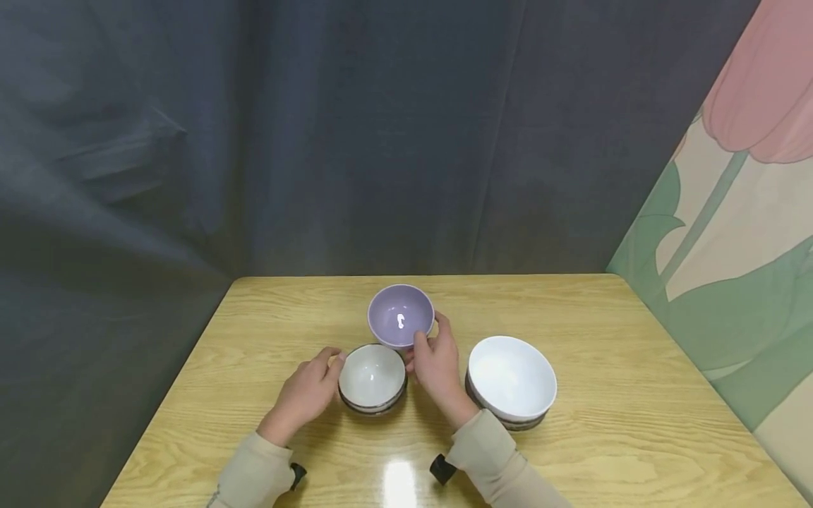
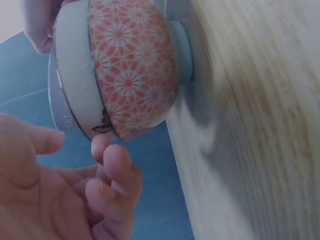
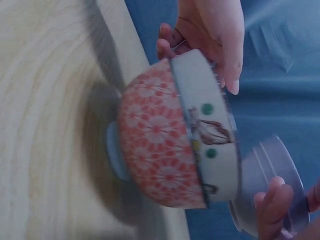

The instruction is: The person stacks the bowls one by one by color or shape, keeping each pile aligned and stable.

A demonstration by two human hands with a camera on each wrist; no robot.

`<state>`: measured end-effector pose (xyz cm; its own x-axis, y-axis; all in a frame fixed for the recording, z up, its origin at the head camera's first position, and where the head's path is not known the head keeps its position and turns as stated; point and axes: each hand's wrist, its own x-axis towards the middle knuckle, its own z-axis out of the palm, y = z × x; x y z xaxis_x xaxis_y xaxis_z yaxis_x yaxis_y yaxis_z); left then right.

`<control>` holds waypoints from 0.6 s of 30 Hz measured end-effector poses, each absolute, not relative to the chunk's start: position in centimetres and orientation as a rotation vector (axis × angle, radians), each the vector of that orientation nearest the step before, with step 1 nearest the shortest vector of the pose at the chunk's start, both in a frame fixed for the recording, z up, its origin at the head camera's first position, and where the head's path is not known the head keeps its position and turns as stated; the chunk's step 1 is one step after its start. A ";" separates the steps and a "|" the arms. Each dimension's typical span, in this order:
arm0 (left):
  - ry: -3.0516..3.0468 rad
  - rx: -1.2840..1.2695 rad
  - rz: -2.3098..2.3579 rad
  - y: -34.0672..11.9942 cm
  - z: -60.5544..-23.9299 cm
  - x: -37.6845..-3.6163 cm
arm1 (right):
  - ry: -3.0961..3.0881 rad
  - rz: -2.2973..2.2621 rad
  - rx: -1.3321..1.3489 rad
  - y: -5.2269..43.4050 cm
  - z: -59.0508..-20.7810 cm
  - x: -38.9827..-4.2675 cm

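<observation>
My right hand (image 1: pixel 438 363) pinches the near right rim of a purple bowl (image 1: pixel 399 310), thumb inside and fingers outside. The bowl is tilted, just behind a stack of small bowls. On top of that stack sits a white bowl (image 1: pixel 371 374) with a painted outer side; below it is a red flower-patterned bowl (image 2: pixel 132 65) standing on the table. My left hand (image 1: pixel 308 391) is at the left side of the stack, thumb apart from loosely bent fingers (image 2: pixel 120 170). Whether its fingertips touch the upper bowl is hard to tell.
To the right, a large white bowl (image 1: pixel 511 377) sits on another, darker-edged bowl (image 1: pixel 524 425). Everything stands on a wooden table (image 1: pixel 635 437). A dark curtain (image 1: pixel 381 141) hangs behind it, and a flower-printed cloth (image 1: pixel 749 282) is at the right.
</observation>
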<state>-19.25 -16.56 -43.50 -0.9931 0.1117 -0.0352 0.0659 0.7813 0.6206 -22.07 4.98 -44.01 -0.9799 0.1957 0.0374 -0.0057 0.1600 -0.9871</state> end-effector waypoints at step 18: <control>2.749 0.217 1.553 -16.7 -41.1 -19.6 | -2.456 1.587 0.080 6.5 -40.3 -20.8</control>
<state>-19.60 -16.72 -41.07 -0.9904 0.1077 0.0870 0.1301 0.5092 0.8508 -20.81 6.53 -40.28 -0.9752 0.0709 0.2098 -0.1622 0.4164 -0.8946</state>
